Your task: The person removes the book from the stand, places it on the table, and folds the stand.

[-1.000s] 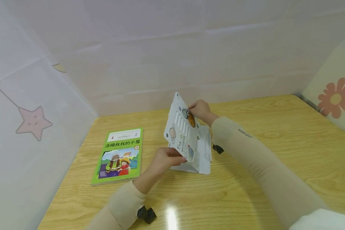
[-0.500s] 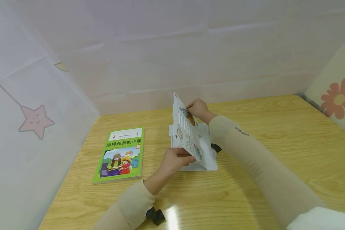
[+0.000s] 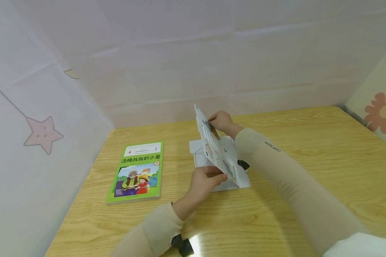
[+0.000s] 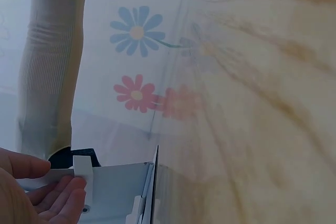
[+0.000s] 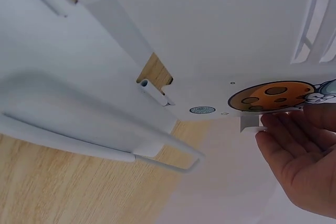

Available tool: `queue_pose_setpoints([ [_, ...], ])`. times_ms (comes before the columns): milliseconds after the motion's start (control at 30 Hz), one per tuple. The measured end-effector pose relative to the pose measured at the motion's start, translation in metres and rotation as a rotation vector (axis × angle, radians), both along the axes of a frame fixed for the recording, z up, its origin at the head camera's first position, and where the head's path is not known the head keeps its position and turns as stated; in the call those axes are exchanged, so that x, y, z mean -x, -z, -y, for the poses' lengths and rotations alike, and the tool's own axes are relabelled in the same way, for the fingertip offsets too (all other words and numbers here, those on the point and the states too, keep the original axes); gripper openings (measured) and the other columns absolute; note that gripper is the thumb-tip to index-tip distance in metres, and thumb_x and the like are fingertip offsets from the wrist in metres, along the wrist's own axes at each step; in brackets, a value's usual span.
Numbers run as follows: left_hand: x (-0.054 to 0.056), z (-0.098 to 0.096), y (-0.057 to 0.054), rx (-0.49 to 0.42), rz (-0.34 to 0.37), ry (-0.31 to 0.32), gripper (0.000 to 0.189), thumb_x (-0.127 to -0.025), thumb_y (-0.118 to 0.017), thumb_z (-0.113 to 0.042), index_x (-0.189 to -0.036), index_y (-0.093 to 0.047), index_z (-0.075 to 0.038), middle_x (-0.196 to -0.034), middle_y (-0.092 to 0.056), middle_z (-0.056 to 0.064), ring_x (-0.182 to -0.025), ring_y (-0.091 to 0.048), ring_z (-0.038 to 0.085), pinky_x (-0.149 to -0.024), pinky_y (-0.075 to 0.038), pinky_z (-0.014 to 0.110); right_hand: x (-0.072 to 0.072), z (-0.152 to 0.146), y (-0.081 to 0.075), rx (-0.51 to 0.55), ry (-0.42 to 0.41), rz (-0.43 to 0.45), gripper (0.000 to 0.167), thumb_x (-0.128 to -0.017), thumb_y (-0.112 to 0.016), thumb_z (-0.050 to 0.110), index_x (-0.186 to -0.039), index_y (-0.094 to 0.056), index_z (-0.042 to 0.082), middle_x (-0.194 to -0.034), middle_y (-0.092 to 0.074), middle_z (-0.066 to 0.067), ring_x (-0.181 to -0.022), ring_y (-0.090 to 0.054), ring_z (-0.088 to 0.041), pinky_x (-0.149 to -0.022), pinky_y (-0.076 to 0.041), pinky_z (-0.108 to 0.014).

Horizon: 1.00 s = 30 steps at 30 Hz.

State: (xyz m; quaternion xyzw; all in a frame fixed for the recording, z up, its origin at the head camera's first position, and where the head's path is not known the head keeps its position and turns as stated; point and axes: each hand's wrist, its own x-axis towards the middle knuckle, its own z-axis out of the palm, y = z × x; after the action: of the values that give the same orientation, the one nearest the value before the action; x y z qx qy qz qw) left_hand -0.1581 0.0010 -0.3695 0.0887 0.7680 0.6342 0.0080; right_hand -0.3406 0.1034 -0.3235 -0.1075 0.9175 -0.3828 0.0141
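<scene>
A white folding book stand (image 3: 211,141) with planet drawings and slots stands on the table, its panel raised at a steep tilt above a flat base (image 3: 242,175). My left hand (image 3: 204,181) pinches the panel's near lower edge; in the left wrist view its thumb and fingers lie on either side of the plate edge. With my right hand (image 3: 222,121) I hold the far edge, thumb on the printed face and fingers behind, beside the orange planet (image 5: 273,96). A bent wire loop (image 5: 173,167) and a small hinge (image 5: 153,92) show in the right wrist view.
To the left, a green-bordered picture book (image 3: 137,173) lies flat on the wooden table (image 3: 308,142). Pale printed sheets (image 3: 193,64) rise behind and at both sides. A black strap piece (image 3: 182,246) hangs from my left wrist.
The stand has turned and shifted right, its panel now seen more edge-on and more base showing at left. My left hand has moved right with it; the right hand keeps its hold.
</scene>
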Motion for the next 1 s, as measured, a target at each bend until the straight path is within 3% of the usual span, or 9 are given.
queue_pose_setpoints([
  [233,-0.016,-0.007,-0.023,-0.005,-0.02,-0.011,0.015,-0.074,-0.061,0.001,-0.082,-0.062,0.013,-0.076,-0.062,0.02,-0.067,-0.059,0.019,-0.056,-0.047,0.019,-0.001,0.004,0.0,0.05,-0.046,0.04,0.026,-0.083,-0.05,0.005,-0.106,-0.059,-0.003,-0.11,-0.055,-0.016,-0.108,-0.044,-0.028,-0.088,-0.038,-0.036],
  [367,-0.018,-0.01,-0.025,-0.023,-0.014,-0.008,0.015,-0.075,-0.06,0.0,-0.083,-0.061,0.013,-0.076,-0.062,0.02,-0.069,-0.06,0.021,-0.056,-0.046,0.018,-0.003,0.006,-0.001,0.059,-0.078,0.062,0.028,-0.083,-0.048,0.003,-0.109,-0.058,-0.003,-0.112,-0.054,-0.017,-0.109,-0.043,-0.028,-0.087,-0.038,-0.036],
  [767,-0.016,-0.02,-0.023,-0.044,0.004,-0.008,0.016,-0.078,-0.059,-0.002,-0.087,-0.061,0.012,-0.074,-0.062,0.02,-0.071,-0.06,0.027,-0.057,-0.047,0.019,0.0,0.005,0.003,0.11,-0.173,0.086,0.028,-0.086,-0.047,0.0,-0.112,-0.054,-0.006,-0.112,-0.053,-0.018,-0.109,-0.042,-0.028,-0.089,-0.037,-0.037],
  [1000,-0.001,-0.022,0.002,-0.073,-0.005,0.01,0.018,-0.078,-0.061,-0.008,-0.087,-0.063,0.007,-0.073,-0.063,0.015,-0.069,-0.061,0.02,-0.058,-0.047,0.02,-0.001,0.004,0.004,0.129,-0.256,0.105,0.03,-0.087,-0.045,-0.001,-0.115,-0.05,-0.008,-0.114,-0.051,-0.02,-0.11,-0.042,-0.03,-0.089,-0.037,-0.037],
])
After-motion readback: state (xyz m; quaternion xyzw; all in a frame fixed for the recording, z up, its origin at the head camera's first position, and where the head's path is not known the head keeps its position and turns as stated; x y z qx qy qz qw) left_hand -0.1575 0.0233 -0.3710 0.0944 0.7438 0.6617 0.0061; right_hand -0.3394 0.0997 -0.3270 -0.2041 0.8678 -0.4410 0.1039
